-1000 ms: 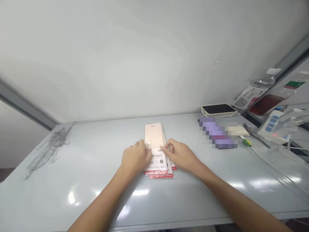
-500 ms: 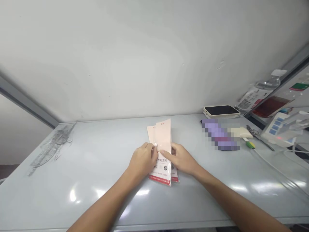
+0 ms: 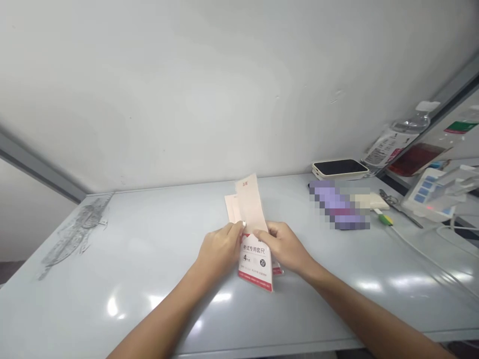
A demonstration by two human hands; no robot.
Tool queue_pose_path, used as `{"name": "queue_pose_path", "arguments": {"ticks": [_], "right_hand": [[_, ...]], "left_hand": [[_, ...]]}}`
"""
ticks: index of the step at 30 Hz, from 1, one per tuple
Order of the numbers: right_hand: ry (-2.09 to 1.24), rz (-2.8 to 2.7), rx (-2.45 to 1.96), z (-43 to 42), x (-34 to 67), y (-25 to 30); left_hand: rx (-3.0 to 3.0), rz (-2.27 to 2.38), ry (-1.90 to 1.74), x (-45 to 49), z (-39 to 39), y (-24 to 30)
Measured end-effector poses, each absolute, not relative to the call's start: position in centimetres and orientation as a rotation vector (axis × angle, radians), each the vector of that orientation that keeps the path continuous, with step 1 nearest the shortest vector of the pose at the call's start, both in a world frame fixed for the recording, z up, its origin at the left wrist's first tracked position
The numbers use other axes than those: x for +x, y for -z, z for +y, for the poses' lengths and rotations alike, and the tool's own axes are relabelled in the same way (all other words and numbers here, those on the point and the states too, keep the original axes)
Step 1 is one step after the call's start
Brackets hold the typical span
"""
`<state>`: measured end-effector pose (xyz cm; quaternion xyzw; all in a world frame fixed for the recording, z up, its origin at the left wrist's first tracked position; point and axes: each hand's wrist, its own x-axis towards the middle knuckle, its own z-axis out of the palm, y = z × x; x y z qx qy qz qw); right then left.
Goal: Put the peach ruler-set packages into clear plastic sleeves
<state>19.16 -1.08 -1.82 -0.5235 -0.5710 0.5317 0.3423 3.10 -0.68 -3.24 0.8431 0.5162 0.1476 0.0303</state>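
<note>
In the middle of the desk, a ruler set packet (image 3: 256, 264) with a pale pink upper part and a white label edged in red leans slightly left. My left hand (image 3: 220, 249) grips its left edge, thumb and fingers pinched together. From the other side, my right hand (image 3: 287, 248) holds the right edge, thumb on the front and fingers behind. Further packets (image 3: 229, 209) of the same kind show behind it, fanned out to the left at the top and peeking out at the lower right. How many lie behind is hidden.
Toward the right back lie a phone (image 3: 340, 167), a blurred purple item (image 3: 337, 204) and a cream block (image 3: 370, 201) with a cable (image 3: 415, 244). Scissors (image 3: 400, 208), bottles (image 3: 400, 134) and a white power strip (image 3: 430, 194) stand or lie further right. A drawing (image 3: 75, 229) marks the desk's left side.
The front packet has tilted and separated from those behind, its top swinging left. More of its label shows below my hands. Both hands keep their grip, and the view has shifted slightly.
</note>
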Motion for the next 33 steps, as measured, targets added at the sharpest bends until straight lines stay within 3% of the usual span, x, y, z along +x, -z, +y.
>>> {"name": "queue_pose_path", "arguments": {"ticks": [24, 33], "right_hand": [[-1.371, -1.546, -1.317, -2.5, 18.7, 1.7], [-1.381, -1.514, -1.311, -2.7, 18.0, 2.3]], "left_hand": [[2.245, 1.452, -0.545, 2.9, -0.9, 1.8], [2.041, 1.657, -0.684, 3.6, -1.1, 2.3]]}}
